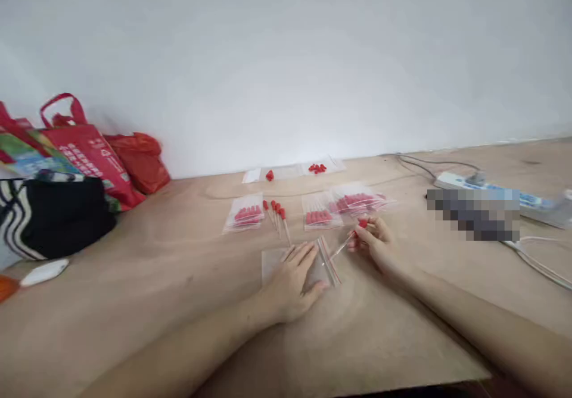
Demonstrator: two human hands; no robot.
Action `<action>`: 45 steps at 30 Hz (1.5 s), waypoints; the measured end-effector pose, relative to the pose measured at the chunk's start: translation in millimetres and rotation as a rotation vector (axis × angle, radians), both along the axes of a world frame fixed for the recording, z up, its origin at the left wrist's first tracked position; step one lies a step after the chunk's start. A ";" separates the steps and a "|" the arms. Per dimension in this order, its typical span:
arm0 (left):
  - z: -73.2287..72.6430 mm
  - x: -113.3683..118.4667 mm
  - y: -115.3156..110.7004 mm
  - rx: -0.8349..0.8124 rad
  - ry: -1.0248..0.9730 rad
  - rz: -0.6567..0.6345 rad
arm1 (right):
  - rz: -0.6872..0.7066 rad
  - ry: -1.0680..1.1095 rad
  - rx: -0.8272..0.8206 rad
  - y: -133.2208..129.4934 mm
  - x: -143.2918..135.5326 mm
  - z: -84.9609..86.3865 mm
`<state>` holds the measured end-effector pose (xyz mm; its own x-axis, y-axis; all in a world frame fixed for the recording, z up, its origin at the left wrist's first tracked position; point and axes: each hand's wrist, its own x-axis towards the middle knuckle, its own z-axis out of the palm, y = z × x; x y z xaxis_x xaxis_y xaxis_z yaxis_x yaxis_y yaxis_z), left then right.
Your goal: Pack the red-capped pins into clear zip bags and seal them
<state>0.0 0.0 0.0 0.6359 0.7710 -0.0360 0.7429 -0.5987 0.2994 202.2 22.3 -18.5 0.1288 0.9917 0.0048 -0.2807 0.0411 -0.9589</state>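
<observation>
"Left hand point(291, 286)?"
"Mine's flat on the clear zip bag point(271, 262), fingers nearly straight, gripping nothing."
"Right hand point(374, 244)?"
"Mine's at the bag's two o'clock, pinching a red-headed stick point(343, 246) by its head. Stem points about eight, tip at the bag's mouth; inside or over it, can't tell."
"Others?"
"Loose sticks point(283, 214) on the bench point(134, 255) at eleven, filled packets point(318, 217) at one."
</observation>
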 end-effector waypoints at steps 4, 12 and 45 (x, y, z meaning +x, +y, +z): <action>0.5 1.1 -0.4 0.005 -0.041 -0.001 | 0.063 0.036 -0.076 -8.0 -4.2 4.1; -2.6 3.4 -0.2 0.020 -0.148 0.020 | 0.331 -0.159 -0.079 -14.4 -2.9 3.1; 2.6 -41.4 5.1 -0.066 -0.269 -0.116 | 0.733 -0.371 -0.026 3.5 11.9 -4.5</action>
